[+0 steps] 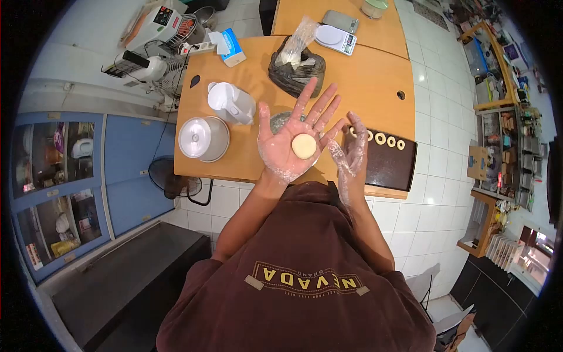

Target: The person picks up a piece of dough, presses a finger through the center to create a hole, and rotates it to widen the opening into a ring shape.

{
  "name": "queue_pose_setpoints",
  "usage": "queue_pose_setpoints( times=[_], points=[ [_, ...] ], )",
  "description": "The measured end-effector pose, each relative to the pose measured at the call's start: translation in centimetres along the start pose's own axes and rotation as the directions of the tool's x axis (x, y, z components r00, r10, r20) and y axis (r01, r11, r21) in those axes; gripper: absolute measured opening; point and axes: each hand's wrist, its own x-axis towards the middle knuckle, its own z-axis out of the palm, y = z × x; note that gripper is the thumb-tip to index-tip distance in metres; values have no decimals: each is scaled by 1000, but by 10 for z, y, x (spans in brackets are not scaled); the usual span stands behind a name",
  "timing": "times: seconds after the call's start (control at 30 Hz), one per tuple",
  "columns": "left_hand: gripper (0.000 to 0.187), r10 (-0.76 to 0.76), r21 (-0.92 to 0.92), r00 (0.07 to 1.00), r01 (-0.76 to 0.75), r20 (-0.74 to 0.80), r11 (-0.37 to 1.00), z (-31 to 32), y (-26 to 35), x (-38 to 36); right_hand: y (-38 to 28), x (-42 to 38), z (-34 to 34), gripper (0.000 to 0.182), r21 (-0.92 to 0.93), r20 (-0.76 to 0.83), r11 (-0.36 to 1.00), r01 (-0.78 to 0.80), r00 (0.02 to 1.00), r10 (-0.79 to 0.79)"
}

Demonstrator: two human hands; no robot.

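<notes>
White-dusted left hand (284, 148) lies open under one dough disc (304, 146); right hand (353, 154) curls loosely.

T-shirt (305, 234) reads "NEVADA" (308, 280) in big yellow caps, upside down in view, w/ smaller "BRAND" by it; tiny print alongside is illeg. Blue-white box (230, 48), up-left of T-shirt, has lettering too blurred to read.

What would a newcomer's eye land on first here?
Probably the pale, dough-like disc on the open, flour-dusted left palm, near mid-frame. Next, the row of pale rings along the far edge of the dark tray, beside the floury right hand. Then the upside-down yellow "NEVADA" on the brown shirt.
</notes>
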Motion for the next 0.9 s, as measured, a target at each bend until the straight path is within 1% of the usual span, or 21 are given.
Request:
queue_pose_setpoints(
  times=[0.03, 0.07, 0.17, 0.2, 0.3, 0.37, 0.5, 0.57, 0.7, 0.8, 0.9],
  points=[
    [98, 13, 11, 1000, -13, -9, 1000, -2, -1, 0, 3, -1, -2, 84, 139, 28, 987, -86, 996, 83],
    [98, 25, 23, 1000, -24, -17, 999, -3, -3, -1, 5, -2, -5, 87, 130, 89, 985, -115, 991, 103],
    [99, 35, 50, 999, -34, -30, 998, -9, -7, -4, -7, -7, 4, 81, 28, 111, 997, -66, 992, 63],
    [99, 34, 49, 999, -33, -33, 998, -10, -8, -5, -3, -7, 5, 86, 65, 122, 995, -81, 990, 72],
    [100, 27, 52, 999, -25, -35, 998, -12, -11, -8, -7, -7, 7, 90, 31, 111, 995, -92, 990, 88],
    [101, 20, 58, 999, -18, -36, 998, -13, -12, -8, -5, -5, 6, 91, 23, 130, 998, -57, 990, 54],
    [102, 21, 164, 999, -15, -35, 986, -12, -13, -7, -2, -4, 2, 95, 31, 154, 999, -23, 988, 18],
    [103, 18, 209, 1000, -13, -21, 978, -12, -15, -8, -1, -4, 1, 99, 36, 155, 999, -33, 988, 27],
    [104, 5, 224, 999, 2, -31, 975, -12, -16, -10, 9, -4, -2, 106, 11, 191, 999, -37, 981, 34],
    [105, 8, 237, 1000, -2, -24, 972, -12, -16, -10, 4, -5, 1, 105, 34, 189, 997, -74, 980, 66],
    [105, 13, 261, 1000, -7, -19, 965, -12, -16, -11, 4, -6, 3, 104, 51, 190, 998, -49, 981, 39]
  ],
)
